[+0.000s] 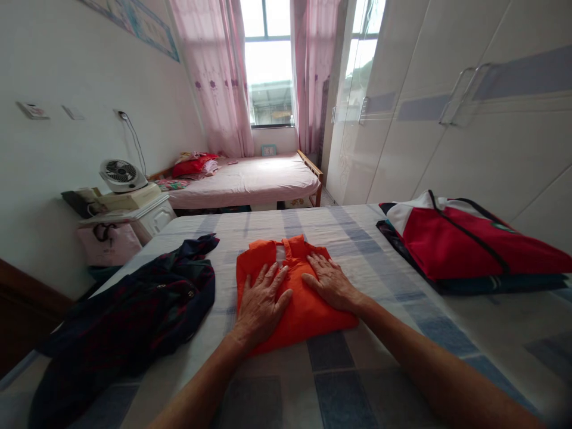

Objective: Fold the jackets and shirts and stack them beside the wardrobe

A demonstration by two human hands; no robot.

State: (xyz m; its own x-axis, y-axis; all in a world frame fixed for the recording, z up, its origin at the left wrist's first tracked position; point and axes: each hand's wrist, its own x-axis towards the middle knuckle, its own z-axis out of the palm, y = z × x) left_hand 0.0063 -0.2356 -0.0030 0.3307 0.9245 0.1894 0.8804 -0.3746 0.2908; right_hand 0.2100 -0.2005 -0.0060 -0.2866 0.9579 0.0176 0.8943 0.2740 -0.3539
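A folded orange shirt lies on the bed in front of me, its collar at the far end. My left hand rests flat on its left part, fingers spread and pointing away from me. On its right part my right hand lies flat too, with the fingers stretched out near the collar. Neither hand grips anything. To the left is a crumpled dark plaid garment. A stack of folded clothes with a red and white jacket on top sits to the right.
The bed has a blue and white checked sheet. Beyond it stands a smaller bed under the window. At left, a fan sits on a white cabinet, beside a pink bag. A white wardrobe lines the right.
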